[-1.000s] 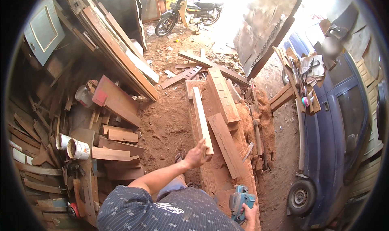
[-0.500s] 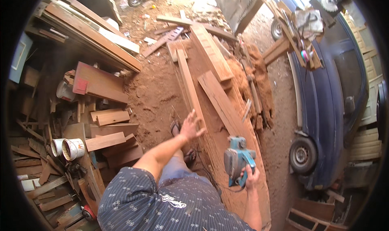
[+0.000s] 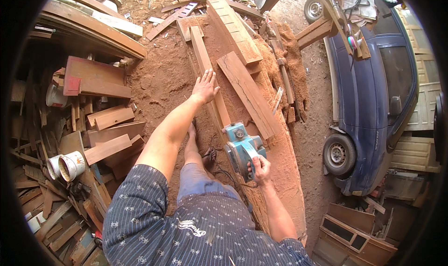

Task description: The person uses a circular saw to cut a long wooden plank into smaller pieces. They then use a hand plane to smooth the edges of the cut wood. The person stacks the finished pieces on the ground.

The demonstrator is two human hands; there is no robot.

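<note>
A long narrow wooden strip [image 3: 199, 47] lies lengthwise on a thick timber bench [image 3: 290, 189] dusted with sawdust. My left hand [image 3: 205, 87] rests on top of the strip with its fingers stretched out. Wrapped around the handle of a teal electric hand planer [image 3: 243, 149], my right hand [image 3: 261, 169] keeps the tool at the strip's near end. Whether the planer's sole touches the wood cannot be made out. To the right of the strip is a wider cracked plank [image 3: 246, 94]. Beyond it lies a thick beam with cut slots [image 3: 232, 28].
A blue car [image 3: 364, 107] stands on the right. Stacked boards [image 3: 93, 30] and offcuts fill the left side, with white buckets [image 3: 72, 166] among them. Sawdust [image 3: 156, 72] covers the ground beside the bench. A dark cord [image 3: 226, 173] hangs near my legs.
My left hand has come down flat onto the strip, farther along it. My right hand has brought the planer leftward and forward to the strip's near end. The view has shifted too.
</note>
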